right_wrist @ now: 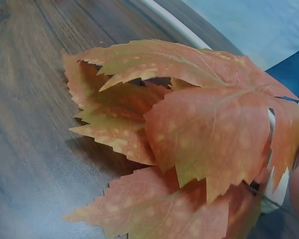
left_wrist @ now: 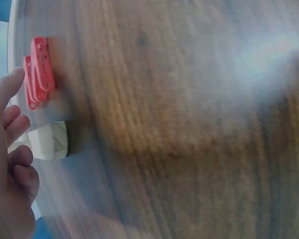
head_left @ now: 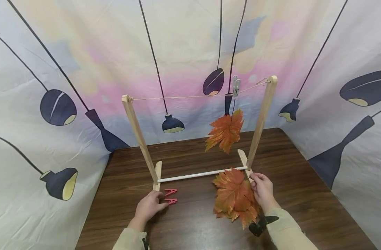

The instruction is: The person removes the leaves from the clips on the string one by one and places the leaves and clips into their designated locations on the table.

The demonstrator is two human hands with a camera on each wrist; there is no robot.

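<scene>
My left hand [head_left: 148, 207] is by the front end of the stand's left wooden foot [left_wrist: 51, 141], fingers loosely bent. One fingertip is right at the two red clothespins [head_left: 171, 201], which lie side by side on the table. At the stand's right foot, my right hand [head_left: 264, 190] has thumb and fingertips together, pinching the top maple leaf [right_wrist: 214, 129] by its stem end. That orange leaf overlaps several others in a pile [right_wrist: 159, 209]. In the right wrist view only a bit of the hand shows at the edge.
Two wooden posts [head_left: 140, 139] carry a string [head_left: 184, 97]. A grey clothespin [head_left: 236, 86] on it holds a hanging maple leaf [head_left: 226, 130]. A white rod [head_left: 196, 175] joins the feet low down. Behind the brown table [head_left: 190, 222] hangs a lamp-patterned cloth [head_left: 184, 45].
</scene>
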